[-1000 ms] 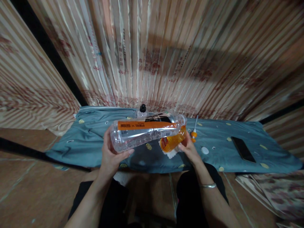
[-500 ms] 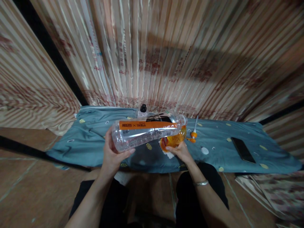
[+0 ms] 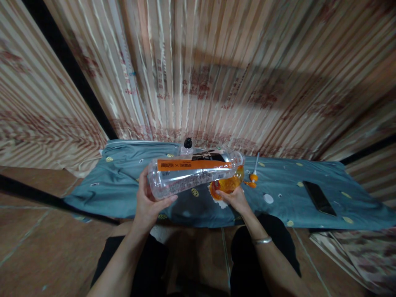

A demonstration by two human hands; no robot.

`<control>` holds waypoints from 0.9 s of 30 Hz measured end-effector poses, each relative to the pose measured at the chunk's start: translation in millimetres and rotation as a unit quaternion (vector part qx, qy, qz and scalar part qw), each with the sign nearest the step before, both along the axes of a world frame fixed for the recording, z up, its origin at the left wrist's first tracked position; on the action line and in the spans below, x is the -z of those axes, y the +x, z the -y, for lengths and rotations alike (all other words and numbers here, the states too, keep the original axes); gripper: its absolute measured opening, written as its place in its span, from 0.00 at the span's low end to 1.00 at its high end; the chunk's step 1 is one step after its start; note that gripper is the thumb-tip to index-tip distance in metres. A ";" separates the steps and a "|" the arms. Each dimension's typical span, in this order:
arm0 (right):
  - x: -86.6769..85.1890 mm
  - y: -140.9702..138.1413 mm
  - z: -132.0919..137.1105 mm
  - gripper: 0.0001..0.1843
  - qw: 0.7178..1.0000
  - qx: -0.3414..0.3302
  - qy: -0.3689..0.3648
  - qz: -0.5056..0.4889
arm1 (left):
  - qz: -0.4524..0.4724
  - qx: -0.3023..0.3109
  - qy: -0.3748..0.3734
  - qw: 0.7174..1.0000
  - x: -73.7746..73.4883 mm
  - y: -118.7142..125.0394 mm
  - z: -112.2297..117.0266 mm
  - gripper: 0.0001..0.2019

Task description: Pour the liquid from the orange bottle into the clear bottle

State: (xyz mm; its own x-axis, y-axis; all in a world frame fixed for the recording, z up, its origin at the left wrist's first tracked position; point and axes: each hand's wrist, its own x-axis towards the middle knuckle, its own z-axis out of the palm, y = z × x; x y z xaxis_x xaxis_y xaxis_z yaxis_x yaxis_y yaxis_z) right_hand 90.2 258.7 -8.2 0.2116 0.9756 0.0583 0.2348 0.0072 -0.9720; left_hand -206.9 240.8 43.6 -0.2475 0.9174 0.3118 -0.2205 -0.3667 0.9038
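My left hand (image 3: 150, 202) is wrapped round the base of a large clear plastic bottle (image 3: 192, 171) with a silver and orange label. The bottle lies almost level, its mouth tipped right, above the neck of an orange bottle (image 3: 227, 183). My right hand (image 3: 235, 199) grips that orange bottle, which leans over the cloth with a white paper-like piece under it. The clear bottle hides part of the orange one, so whether the two mouths touch I cannot tell. Just right of them lies an orange pump top (image 3: 253, 178) with a pale tube.
A teal patterned cloth (image 3: 108, 185) covers the low surface. Behind the clear bottle stands a container with a black pump top (image 3: 188, 143). A white round cap (image 3: 268, 199) and a black phone (image 3: 318, 198) lie to the right. A striped curtain (image 3: 216, 82) hangs behind.
Both hands keep their hold on the bottles, in nearly the same pose. The whole view has shifted slightly; nothing was let go or taken up.
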 end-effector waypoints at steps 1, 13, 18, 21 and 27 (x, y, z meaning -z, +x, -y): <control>1.1 0.0 -0.1 0.34 1.000 -0.004 -0.001 -0.001 | -0.004 0.001 0.002 1.000 0.5 -0.1 -0.1 0.48; 15.7 5.8 -2.9 0.39 0.999 0.012 0.016 0.027 | -0.010 0.002 0.004 1.000 -1.3 1.6 -0.5 0.49; 16.3 6.6 -2.9 0.39 0.999 0.016 0.021 0.040 | -0.008 -0.001 -0.003 1.000 -4.9 2.5 0.5 0.49; 18.0 6.9 -3.1 0.41 0.999 0.019 0.019 0.041 | -0.006 -0.001 0.000 1.000 -5.3 2.8 0.3 0.49; 20.3 6.3 -3.4 0.43 0.999 0.014 0.022 0.025 | -0.002 -0.004 0.015 1.000 -6.1 3.2 0.1 0.48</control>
State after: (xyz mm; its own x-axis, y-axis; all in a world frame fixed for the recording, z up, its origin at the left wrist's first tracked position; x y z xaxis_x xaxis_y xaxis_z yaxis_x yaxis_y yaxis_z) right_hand 96.4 262.1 -28.5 0.2339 0.9658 0.1118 0.2841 0.0421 -0.9579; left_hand -203.7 240.8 49.7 -0.2534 0.9058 0.3396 -0.2134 -0.3948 0.8936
